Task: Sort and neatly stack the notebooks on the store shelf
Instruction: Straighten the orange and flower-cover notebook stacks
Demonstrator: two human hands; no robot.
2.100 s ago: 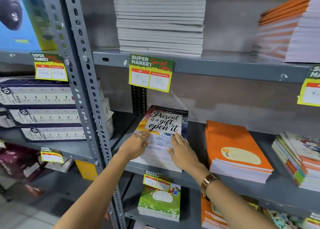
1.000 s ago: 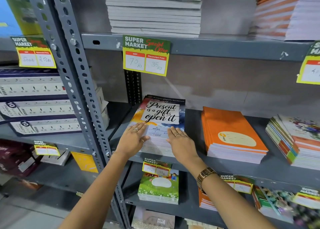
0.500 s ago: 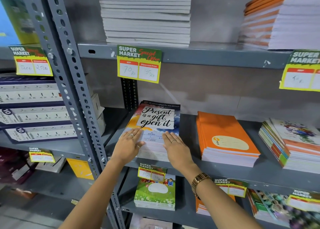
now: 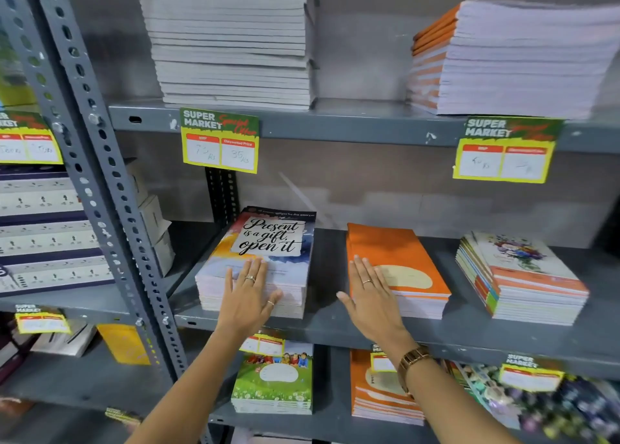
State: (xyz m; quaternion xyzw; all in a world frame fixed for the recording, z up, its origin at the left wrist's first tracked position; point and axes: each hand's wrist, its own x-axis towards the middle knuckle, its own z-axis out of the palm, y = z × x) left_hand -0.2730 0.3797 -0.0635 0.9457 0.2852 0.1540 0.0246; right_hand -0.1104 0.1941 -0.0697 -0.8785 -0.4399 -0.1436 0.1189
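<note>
A stack of notebooks with a "Present is a gift, open it" cover [image 4: 271, 239] lies at the left of the middle grey shelf [image 4: 469, 329]. My left hand [image 4: 248, 296] rests flat on its front part, fingers spread. To its right lies a stack of orange notebooks [image 4: 399, 252]. My right hand [image 4: 372, 296] lies flat on that stack's front left corner, fingers apart, holding nothing. Farther right sits an uneven stack of mixed-colour notebooks [image 4: 523, 276] with a floral cover on top.
The upper shelf holds a tall grey-white stack [image 4: 231, 38] and an orange-edged stack [image 4: 513, 58]. Yellow price tags [image 4: 219, 142] hang from shelf edges. Below are green-cover notebooks [image 4: 273, 380] and more orange ones [image 4: 379, 396]. A perforated steel upright [image 4: 100, 188] separates the boxes at left [image 4: 50, 229].
My right hand left the "Present is a gift" stack and moved right onto the orange stack. My left hand stays on the first stack. The view shifted slightly.
</note>
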